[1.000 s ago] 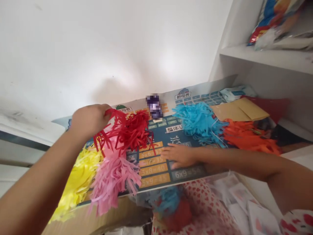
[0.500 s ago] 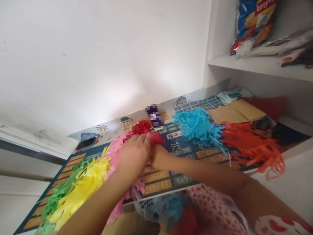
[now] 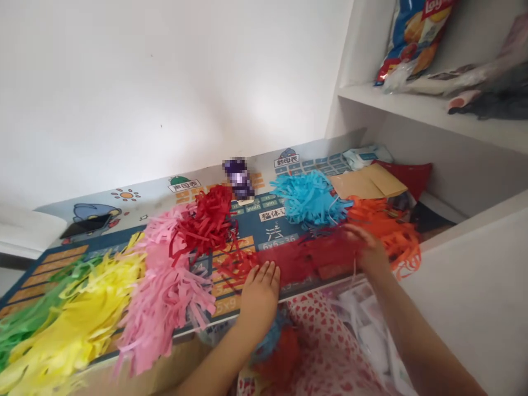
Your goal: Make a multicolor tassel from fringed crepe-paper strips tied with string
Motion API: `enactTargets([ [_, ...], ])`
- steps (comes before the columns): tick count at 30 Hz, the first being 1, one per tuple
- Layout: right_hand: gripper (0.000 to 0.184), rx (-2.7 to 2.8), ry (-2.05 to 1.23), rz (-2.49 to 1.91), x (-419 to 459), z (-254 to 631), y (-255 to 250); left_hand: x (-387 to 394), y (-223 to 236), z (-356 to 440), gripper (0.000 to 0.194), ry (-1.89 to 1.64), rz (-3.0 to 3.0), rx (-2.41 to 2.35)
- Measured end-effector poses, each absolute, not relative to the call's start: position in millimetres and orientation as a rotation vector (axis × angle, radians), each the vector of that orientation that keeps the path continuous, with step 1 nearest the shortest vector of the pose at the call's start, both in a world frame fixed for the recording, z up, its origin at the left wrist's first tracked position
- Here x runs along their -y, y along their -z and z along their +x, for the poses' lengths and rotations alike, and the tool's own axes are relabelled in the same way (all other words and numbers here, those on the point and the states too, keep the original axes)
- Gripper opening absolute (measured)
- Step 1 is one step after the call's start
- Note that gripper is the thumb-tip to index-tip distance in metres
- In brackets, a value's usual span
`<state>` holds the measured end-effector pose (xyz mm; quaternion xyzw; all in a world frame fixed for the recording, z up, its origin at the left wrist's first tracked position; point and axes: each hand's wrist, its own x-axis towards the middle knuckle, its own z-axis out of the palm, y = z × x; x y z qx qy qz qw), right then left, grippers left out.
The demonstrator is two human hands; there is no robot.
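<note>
A strip of red tissue paper point(image 3: 291, 261), fringed at its left end, stretches across the table near its front edge. My left hand point(image 3: 259, 289) lies on this strip with its fingers laid flat, beside the fringe. At the strip's other end my right hand point(image 3: 373, 250) is closed on the red tissue paper, somewhat blurred by motion. Behind my left hand sits a bunched red paper tassel point(image 3: 212, 220), touching pink fringed paper point(image 3: 173, 280). Blue fringed paper point(image 3: 309, 195) lies behind the strip, and orange fringed paper point(image 3: 390, 228) is close to my right hand.
Yellow point(image 3: 86, 311) and green fringed paper point(image 3: 45, 313) lie at left on the printed learning mat point(image 3: 231, 302). A dark phone-like object point(image 3: 88, 225) is at back left. Brown envelopes point(image 3: 371, 181) lie at right, beneath a shelf point(image 3: 412, 102) with a chip bag point(image 3: 416, 38).
Both hands were together at the red paper by the pink fringe. Now they are apart, and the red strip is spread out to the right between them. The view has shifted.
</note>
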<state>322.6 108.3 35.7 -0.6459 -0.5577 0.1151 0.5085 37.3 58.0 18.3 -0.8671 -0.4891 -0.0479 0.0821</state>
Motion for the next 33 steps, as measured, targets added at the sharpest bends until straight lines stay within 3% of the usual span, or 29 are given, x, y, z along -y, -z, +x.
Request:
enactTargets([
  [3,0.030,1.245,0.225,-1.569,-86,329,-44,-60,-15,45,0.043,0.143,-2.630,1.483],
  [5,0.025,1.569,0.300,-1.419,-71,303,-45,-62,-20,49,0.043,0.155,-2.639,1.500],
  [9,0.029,2.218,-0.026,-1.115,-65,237,-28,-62,-27,51,0.040,0.219,-2.632,1.561],
  [14,0.026,2.208,-0.108,-1.052,-92,236,-6,-57,-25,29,0.040,0.255,-2.581,1.675],
  [19,0.029,2.338,-0.261,-0.962,-103,259,-14,-48,-43,2,0.040,0.212,-2.518,1.816],
  [25,0.023,2.403,-0.466,-1.019,-106,262,-22,-39,-60,25,0.053,0.385,-2.693,1.755],
  [33,0.028,2.360,-0.703,-1.284,-130,257,-32,-84,-41,27,0.020,0.581,-2.698,2.086],
])
